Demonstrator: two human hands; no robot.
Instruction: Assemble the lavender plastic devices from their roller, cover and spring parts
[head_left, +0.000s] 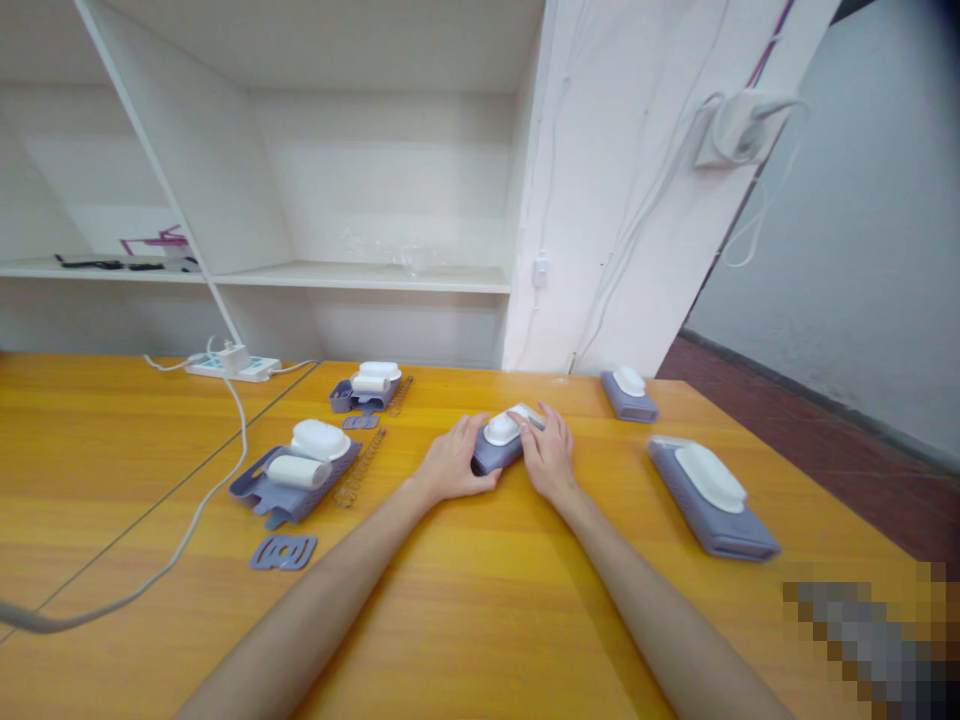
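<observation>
Far left: white cable (187, 530) trailing across the desk (480, 620) up to a power strip (232, 366) at the back edge.

Left of centre: near tray (255, 490), grey, open, carrying two white pieces. Flat grey plate (283, 552) lying loose in front of it. Near spring (358, 480) just beside its right edge. Behind these, far tray (341, 398) with two white pieces, a small plate (360, 422) in front and a far spring (400, 395) to its right.

Centre: left hand (450, 465) curled around the left end of a grey unit (491, 458), thumb below, fingers closed on its side. Right hand (547, 455) gripping the right end, fingertips laid over the white top. Unit resting on the desk between both hands, slightly tilted, near the middle of the far half.

Step in hand, judged only from the hold: white top being pressed or steadied on the grey body. Cannot tell whether seated flush. Any further handling calls for even pressure from both sides, given the tilt.

Right: small unit (628, 395) near the back edge, well apart from the hands. Large unit (712, 495) nearer, lying at an angle, white top up.

Count: three closed units, held one included. Two open trays. Four loose white pieces, two per tray. Two springs. Two flat plates. One cable, one strip.
</observation>
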